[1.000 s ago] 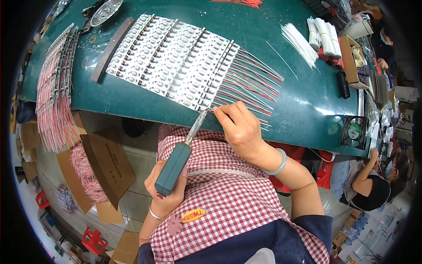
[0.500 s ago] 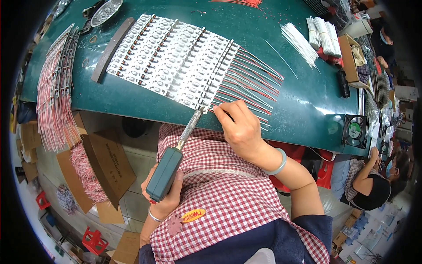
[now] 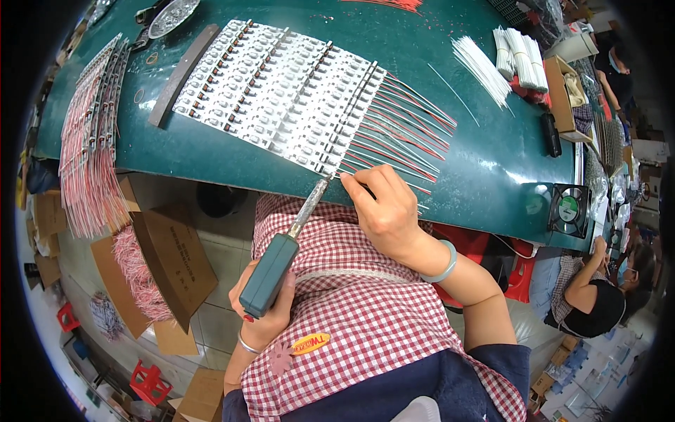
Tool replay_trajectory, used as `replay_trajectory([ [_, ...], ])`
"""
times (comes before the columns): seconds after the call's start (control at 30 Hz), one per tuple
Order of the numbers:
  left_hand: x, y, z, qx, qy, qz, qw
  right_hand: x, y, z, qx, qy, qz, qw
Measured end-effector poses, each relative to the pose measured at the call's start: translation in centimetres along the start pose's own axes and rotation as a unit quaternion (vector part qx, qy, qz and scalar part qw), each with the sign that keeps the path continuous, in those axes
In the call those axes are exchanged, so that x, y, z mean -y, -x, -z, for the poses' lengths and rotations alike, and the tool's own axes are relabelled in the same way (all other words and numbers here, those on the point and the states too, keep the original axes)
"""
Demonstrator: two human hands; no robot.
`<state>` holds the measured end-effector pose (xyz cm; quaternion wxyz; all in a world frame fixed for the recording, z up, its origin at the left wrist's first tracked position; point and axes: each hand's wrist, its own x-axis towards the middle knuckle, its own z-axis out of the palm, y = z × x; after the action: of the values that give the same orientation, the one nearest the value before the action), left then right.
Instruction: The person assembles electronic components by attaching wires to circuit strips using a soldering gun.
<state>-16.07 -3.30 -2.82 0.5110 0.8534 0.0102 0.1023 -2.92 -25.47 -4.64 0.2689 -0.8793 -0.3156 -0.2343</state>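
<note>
A panel of white circuit boards point(image 3: 281, 105) lies on the green table, with red, black and white wires point(image 3: 404, 130) running out from its right edge. My left hand point(image 3: 266, 320) is closed round the dark green handle of a soldering iron point(image 3: 271, 271). The iron's metal barrel points up to the panel's near right corner, its tip at or just beside the last board there. Close by that tip, my right hand point(image 3: 387, 214) has thumb and forefinger pinched on a thin wire point(image 3: 344, 174) at the corner. Whether this wire touches the board is too small to tell.
A dark bar point(image 3: 181, 77) lies along the panel's left edge. Wired board strips point(image 3: 95, 133) hang over the table edge at left, above a cardboard box point(image 3: 172, 260). White wire bundles point(image 3: 481, 70) and a small fan point(image 3: 568, 209) are at right. Another person point(image 3: 583, 302) sits beyond.
The soldering iron's tip has drawn slightly back toward me from the panel's corner. My right fingers have shifted slightly nearer too, still pinched.
</note>
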Motion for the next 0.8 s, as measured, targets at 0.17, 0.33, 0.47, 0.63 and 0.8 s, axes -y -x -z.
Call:
replay_trajectory([
  [0.17, 0.04, -0.15, 0.01, 0.021, -0.011, -0.007, 1.000, -0.06, 0.16, 0.03, 0.009, 0.007, 0.007, 1.000],
  [0.33, -0.12, -0.20, 0.13, 0.026, -0.013, 0.004, 1.000, 0.05, 0.14, 0.20, 0.027, 0.018, 0.011, 0.999],
  [0.47, -0.12, -0.31, 0.20, 0.027, -0.016, -0.007, 1.000, 0.07, 0.12, 0.21, 0.027, 0.018, 0.012, 0.999],
  [0.63, 0.54, 0.49, 0.14, -0.002, -0.016, -0.008, 1.000, 0.15, -0.09, 0.05, 0.004, 0.006, 0.002, 1.000],
  [0.8, 0.52, 0.31, 0.16, -0.008, -0.017, -0.021, 1.000, 0.26, -0.20, 0.19, 0.010, 0.011, 0.001, 1.000],
])
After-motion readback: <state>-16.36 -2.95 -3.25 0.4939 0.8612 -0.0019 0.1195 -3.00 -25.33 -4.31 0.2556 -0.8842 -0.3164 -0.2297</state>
